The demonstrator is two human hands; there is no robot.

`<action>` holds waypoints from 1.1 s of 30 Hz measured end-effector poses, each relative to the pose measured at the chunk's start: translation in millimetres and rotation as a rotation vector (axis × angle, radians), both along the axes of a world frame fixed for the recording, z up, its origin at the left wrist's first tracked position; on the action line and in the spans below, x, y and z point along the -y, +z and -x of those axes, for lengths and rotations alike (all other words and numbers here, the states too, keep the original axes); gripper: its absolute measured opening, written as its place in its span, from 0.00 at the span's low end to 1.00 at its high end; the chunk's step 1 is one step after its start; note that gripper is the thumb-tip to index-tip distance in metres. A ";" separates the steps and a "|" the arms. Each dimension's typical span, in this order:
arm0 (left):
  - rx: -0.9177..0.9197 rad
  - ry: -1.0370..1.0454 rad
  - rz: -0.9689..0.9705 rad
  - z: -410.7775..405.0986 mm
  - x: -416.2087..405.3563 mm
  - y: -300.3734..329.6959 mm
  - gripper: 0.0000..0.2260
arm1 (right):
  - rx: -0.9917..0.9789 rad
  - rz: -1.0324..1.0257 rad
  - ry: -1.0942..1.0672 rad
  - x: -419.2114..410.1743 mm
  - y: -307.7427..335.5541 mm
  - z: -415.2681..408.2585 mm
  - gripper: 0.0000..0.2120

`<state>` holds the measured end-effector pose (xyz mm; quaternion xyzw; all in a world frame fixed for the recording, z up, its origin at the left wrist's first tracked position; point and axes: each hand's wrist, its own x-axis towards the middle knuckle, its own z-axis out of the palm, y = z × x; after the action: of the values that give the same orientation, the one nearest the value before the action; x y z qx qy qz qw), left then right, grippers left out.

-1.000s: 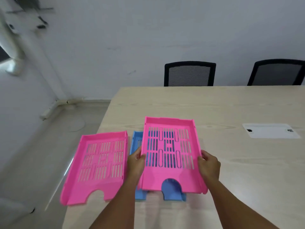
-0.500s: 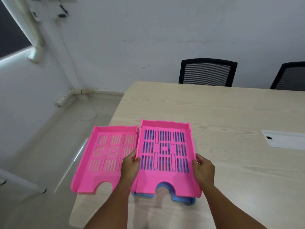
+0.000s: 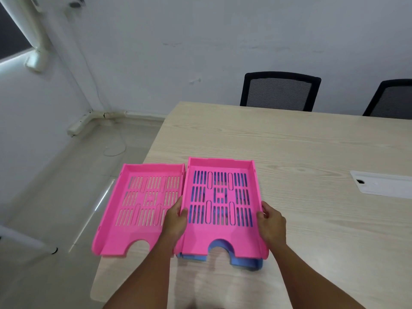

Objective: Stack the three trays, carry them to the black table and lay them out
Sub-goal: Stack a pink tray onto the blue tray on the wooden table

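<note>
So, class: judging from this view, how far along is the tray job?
Done: one pink tray sits on the blue tray. In hand: left hand and right hand grip its sides. Left: adding the second pink tray, then carrying and laying out; no black table shows.

Both forearms reach forward — left hand and right hand clamped, thumbs on top.

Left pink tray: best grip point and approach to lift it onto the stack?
Probably grip the left pink tray by its two raised long side walls, one hand per side, coming from the near notched end. It lies flat beside the stack and overhangs the table edge.
</note>
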<state>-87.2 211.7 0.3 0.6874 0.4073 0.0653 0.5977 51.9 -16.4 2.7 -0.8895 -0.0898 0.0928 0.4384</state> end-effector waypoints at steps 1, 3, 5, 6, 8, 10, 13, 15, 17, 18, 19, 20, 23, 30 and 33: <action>-0.002 -0.019 0.005 -1.7 -1.6 0.8 0.25 | -0.011 0.010 0.032 -0.9 -0.5 -0.6 0.18; -0.006 -0.045 0.021 -4.8 -3.7 3.0 0.26 | -0.055 0.018 0.062 -2.5 -1.5 -1.3 0.21; -0.013 -0.057 0.024 -6.4 -3.9 3.8 0.26 | -0.065 0.018 0.056 -1.9 -2.7 -0.3 0.22; -0.006 -0.063 0.016 -6.6 -3.1 3.5 0.26 | -0.053 0.023 0.044 -0.7 -3.9 0.4 0.23; 0.024 -0.078 -0.009 -6.4 0.6 3.3 0.25 | -0.034 0.023 -0.001 3.6 -5.6 1.2 0.23; 0.044 -0.090 -0.024 -7.1 4.0 0.9 0.25 | -0.020 0.026 -0.027 7.7 -6.6 1.3 0.23; 0.046 -0.066 -0.037 -7.9 9.1 -0.9 0.25 | 0.003 0.037 -0.024 12.3 -6.1 3.2 0.22; 0.044 -0.058 -0.040 -9.0 13.4 -2.3 0.25 | 0.015 0.040 -0.040 16.2 -5.9 4.3 0.21; 0.042 -0.052 -0.050 -9.9 18.7 -3.7 0.25 | 0.020 0.030 -0.063 20.3 -6.2 5.5 0.21; 0.040 -0.044 -0.059 -10.7 20.5 -5.0 0.25 | 0.024 0.026 -0.064 21.7 -6.3 5.9 0.21; 0.036 -0.034 -0.067 -11.2 21.8 -7.1 0.25 | 0.028 0.025 -0.056 23.0 -6.4 6.0 0.20; 0.034 -0.028 -0.073 -11.4 22.8 -9.9 0.25 | 0.029 0.029 -0.048 24.1 -6.3 5.9 0.20; 0.053 -0.028 -0.081 -9.7 25.0 -15.8 0.25 | 0.030 0.039 -0.060 27.2 -7.7 6.7 0.20; 0.042 -0.014 -0.127 -8.1 27.2 -10.5 0.25 | 0.064 0.027 -0.087 30.2 -13.7 15.6 0.17; 0.015 -0.021 -0.130 -7.2 28.7 -9.7 0.24 | 0.043 0.024 -0.076 29.6 -15.3 18.0 0.18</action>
<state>-80.0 183.0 -9.5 0.7286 0.3903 0.0907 0.5555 33.8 -46.0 -12.6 -0.8992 -0.0642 0.0583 0.4289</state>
